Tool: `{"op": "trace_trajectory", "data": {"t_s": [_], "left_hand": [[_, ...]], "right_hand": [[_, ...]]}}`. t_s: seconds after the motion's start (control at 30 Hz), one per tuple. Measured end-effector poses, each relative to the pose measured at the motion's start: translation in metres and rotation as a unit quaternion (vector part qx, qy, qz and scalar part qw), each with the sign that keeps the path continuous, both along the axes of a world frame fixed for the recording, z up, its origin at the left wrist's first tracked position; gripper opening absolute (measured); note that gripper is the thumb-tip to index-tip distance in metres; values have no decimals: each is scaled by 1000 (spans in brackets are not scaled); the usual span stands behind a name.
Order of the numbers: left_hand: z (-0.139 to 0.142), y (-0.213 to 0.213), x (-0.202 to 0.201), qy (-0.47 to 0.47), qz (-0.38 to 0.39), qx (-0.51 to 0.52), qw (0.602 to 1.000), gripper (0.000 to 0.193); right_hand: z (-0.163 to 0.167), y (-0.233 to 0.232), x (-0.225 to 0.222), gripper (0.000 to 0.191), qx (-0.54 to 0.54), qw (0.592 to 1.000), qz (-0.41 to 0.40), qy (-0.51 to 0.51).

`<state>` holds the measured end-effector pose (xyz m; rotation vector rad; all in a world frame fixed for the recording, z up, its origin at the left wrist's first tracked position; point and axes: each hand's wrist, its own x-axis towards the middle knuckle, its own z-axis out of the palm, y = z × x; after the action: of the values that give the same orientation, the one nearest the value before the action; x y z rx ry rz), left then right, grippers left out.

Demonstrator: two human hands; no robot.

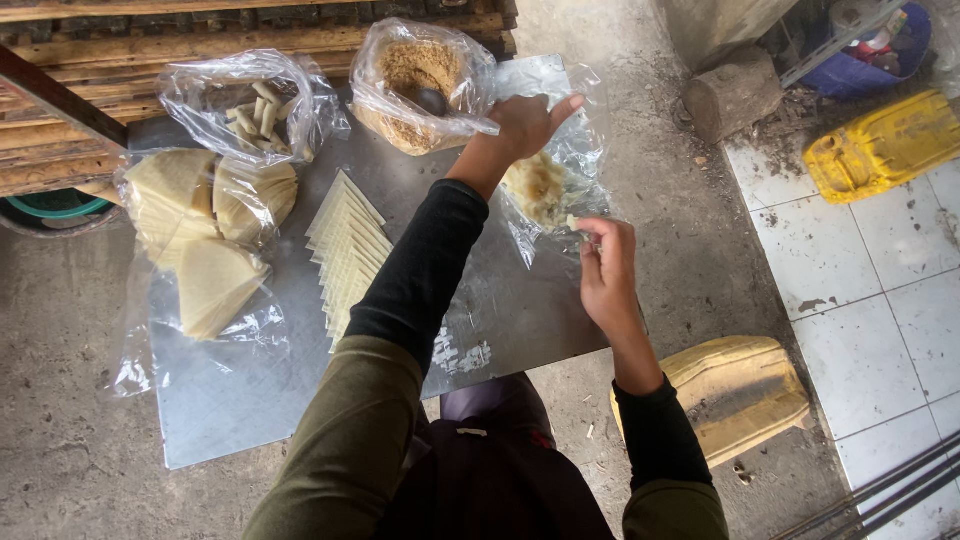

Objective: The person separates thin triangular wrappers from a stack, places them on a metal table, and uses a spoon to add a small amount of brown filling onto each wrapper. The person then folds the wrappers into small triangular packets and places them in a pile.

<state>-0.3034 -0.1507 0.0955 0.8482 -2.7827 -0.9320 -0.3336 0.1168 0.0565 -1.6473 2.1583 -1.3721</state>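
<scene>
Clear plastic bag (560, 185) of pale yellowish filling, open and crumpled, lies on metal sheet's right edge; a small pale piece (574, 222) pinched just above it.

The left arm is reaching far forward, almost straight. The left hand (522, 124) is lying open with its fingers (563, 105) stretched out flat. The right arm is bending at the elbow. The right hand (607, 268) is pinching its fingertips (583, 232) together.
</scene>
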Motion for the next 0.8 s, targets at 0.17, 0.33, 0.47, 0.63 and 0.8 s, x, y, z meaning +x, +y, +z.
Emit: {"op": "trace_trajectory", "data": {"t_s": [0.17,0.33,0.47,0.63,0.8], "left_hand": [[39,35,34,80,-21,32,996,76],[75,89,178,204,15,-70,976,45],[63,136,303,258,153,-152,942,40],[-21,173,338,85,288,-260,918,44],[-93,172,323,17,306,-200,931,56]], "right_hand": [[9,11,12,20,-71,972,54,-215],[13,-8,38,21,-88,872,149,-458],[7,-29,80,22,-19,881,255,-397],[-1,-44,135,34,127,839,340,-405],[-13,-51,154,39,224,819,315,-425]]}}
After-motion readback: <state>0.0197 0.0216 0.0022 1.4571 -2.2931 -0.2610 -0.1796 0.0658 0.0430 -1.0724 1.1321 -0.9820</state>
